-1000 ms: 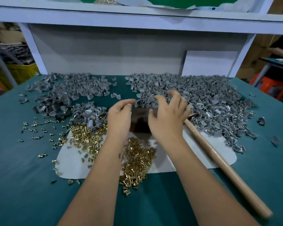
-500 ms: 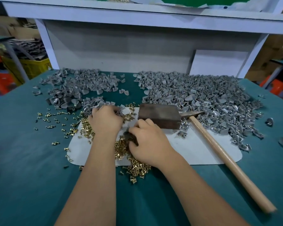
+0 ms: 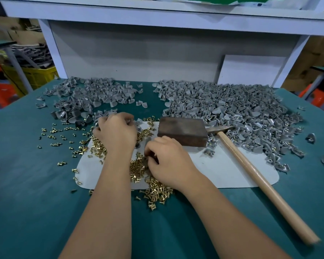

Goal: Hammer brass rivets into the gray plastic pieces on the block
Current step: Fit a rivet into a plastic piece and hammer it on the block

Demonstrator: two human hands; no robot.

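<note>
Chg vs. half a sec. earlier: little. Left hand (image 3: 118, 133) sits a touch farther up, at the near edge of the left gray pile; right hand (image 3: 168, 161) stays on the rivet heap; block and hammer unmoved.

Left hand: knuckles up, fingers curled down among gray pieces and rivets; whether it has hold of anything, can't tell. Right hand: fingers bent, tips pinched together in the rivets; what's pinched is hidden.

Brass rivets (image 3: 155, 191): small shiny flat-headed pins, thick heap under and below the right hand, loose scatter left of the left hand.

Gray plastic pieces (image 3: 232, 109): small curved fan-shaped moldings, large pile beyond and right of the right hand; smaller pile (image 3: 86, 98) beyond the left hand.

Dark brown rectangular block (image 3: 182, 131): just beyond the right hand, top face bare.

Wooden-handled hammer (image 3: 254, 174): lies right of the right hand, head against the block's right end, handle running toward the near right.

White rounded mat (image 3: 232, 171): under hands and block; bare stretch betw. right hand and hammer handle.

Teal table cover (image 3: 36, 202): open room near left and near right of both forearms.
</note>
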